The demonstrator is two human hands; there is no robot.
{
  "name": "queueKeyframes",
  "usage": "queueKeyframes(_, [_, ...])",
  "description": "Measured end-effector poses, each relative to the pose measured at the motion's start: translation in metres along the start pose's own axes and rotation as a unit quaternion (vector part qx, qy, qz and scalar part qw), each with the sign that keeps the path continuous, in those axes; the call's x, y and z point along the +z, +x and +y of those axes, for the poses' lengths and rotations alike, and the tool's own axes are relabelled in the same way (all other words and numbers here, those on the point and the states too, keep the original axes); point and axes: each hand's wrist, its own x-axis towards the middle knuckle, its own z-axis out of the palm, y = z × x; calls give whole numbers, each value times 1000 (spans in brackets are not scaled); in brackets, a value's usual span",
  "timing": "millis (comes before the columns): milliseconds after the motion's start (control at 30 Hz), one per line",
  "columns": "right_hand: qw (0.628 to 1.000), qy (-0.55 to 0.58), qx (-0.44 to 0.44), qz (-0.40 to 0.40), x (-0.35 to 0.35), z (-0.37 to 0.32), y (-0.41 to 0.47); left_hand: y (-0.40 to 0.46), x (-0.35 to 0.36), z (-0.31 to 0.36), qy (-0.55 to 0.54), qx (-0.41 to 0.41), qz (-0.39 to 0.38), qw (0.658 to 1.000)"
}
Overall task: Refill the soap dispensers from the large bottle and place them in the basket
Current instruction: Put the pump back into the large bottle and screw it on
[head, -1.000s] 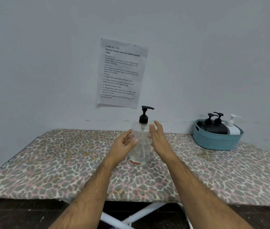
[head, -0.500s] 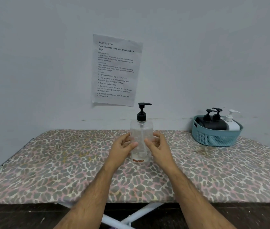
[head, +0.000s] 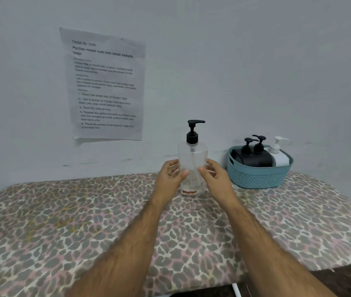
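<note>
Head view shows me a clear plastic pump bottle with a black pump head (head: 192, 161) standing upright at the centre of the frame, on a padded board covered in leopard-print fabric (head: 84, 221). I see a small red label near its base and almost no liquid inside. My left hand (head: 170, 176) wraps the bottle's left side, thumb across the front and fingers curled behind it; my right hand (head: 214, 175) does the same on the right side, thumb tip on the front wall. Both hands hold the bottle around its lower half, and its base looks to be on the fabric, though I cannot tell for sure whether it is just lifted.

Right of centre, close beside my right hand, sits a teal woven-pattern plastic basket (head: 258, 177) against the wall. Inside it I see two black pump dispensers (head: 254, 156) side by side and a white pump dispenser (head: 279, 156) at the basket's right end, all upright with pump heads above the rim.

At the upper left of the frame a printed sheet of white paper (head: 106, 84) hangs on the pale grey wall (head: 256, 61); its text is too blurred for me to read reliably. A white metal leg (head: 235, 289) of the board shows at the bottom edge
</note>
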Motion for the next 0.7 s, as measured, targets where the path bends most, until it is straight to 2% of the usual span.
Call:
queueKeyframes(367, [999, 6, 37, 9, -24, 31, 69, 63, 41, -20, -2, -9, -22, 1000])
queueKeyframes(700, [999, 7, 31, 13, -25, 45, 81, 81, 48, -34, -1, -14, -26, 1000])
